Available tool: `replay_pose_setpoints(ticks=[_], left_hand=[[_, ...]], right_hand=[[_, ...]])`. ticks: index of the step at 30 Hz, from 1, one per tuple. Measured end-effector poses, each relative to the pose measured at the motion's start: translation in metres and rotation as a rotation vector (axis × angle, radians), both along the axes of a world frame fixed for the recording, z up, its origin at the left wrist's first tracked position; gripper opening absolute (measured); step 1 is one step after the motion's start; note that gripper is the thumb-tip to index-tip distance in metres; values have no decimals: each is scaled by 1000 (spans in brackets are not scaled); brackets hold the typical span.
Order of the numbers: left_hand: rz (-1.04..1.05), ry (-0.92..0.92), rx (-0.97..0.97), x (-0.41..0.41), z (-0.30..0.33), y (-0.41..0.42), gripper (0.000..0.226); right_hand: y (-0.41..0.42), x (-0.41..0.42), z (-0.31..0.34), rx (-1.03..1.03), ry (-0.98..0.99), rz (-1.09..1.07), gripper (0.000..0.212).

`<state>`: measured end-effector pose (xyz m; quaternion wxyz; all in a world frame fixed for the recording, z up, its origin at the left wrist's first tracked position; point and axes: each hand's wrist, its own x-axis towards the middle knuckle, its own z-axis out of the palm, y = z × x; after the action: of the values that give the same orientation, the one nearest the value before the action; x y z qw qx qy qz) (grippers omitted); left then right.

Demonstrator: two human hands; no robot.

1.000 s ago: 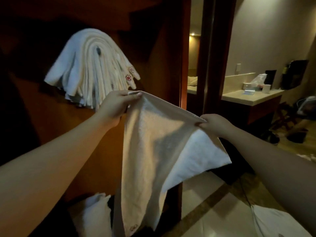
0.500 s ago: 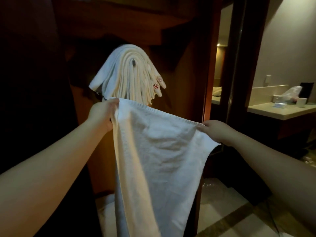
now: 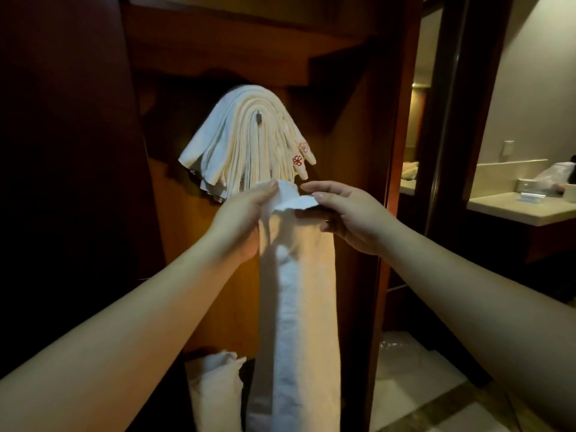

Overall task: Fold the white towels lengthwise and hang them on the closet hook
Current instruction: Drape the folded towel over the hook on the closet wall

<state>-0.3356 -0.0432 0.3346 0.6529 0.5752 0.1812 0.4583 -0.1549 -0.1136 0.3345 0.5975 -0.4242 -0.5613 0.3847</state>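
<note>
A white towel [image 3: 299, 307] hangs down in a long narrow strip, folded lengthwise. My left hand [image 3: 243, 219] pinches its top edge on the left. My right hand [image 3: 346, 213] grips the top edge on the right, thumb over the cloth, with its index finger stretched out above. The two hands are close together. Just behind and above them, several folded white towels [image 3: 246, 141] with red logos are draped over the closet hook [image 3: 258, 116], whose dark tip shows through the stack.
The wooden closet [image 3: 358, 135] surrounds the hook, with a dark door panel [image 3: 62, 182] on the left. More white towels [image 3: 218, 388] lie heaped on the closet floor. At the right a doorway opens onto a counter [image 3: 523, 207] and a tiled floor [image 3: 420, 385].
My hands have come together from wide apart, bringing the towel's top corners together so the spread towel now hangs as a narrow folded strip.
</note>
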Motion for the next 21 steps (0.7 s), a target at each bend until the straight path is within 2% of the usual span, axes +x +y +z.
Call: replay_pose_setpoints(ticks=[3, 5, 7, 12, 15, 21], left_hand=[[-31, -24, 23, 4, 0, -8, 22], [-61, -40, 23, 6, 1, -9, 20], [-99, -61, 22, 9, 0, -12, 19], [-137, -106, 12, 16, 1, -17, 44], [-109, -81, 65, 17, 1, -15, 35], [-62, -46, 37, 20, 2, -12, 46]], right_hand=[[0, -3, 0, 85, -116, -77, 27], [0, -4, -2, 147, -309, -160, 36], [-1, -9, -5, 207, -537, -244, 31], [9, -17, -7, 335, -554, -461, 9], [9, -18, -6, 385, -623, -511, 10], [7, -22, 3, 463, -831, -610, 11]])
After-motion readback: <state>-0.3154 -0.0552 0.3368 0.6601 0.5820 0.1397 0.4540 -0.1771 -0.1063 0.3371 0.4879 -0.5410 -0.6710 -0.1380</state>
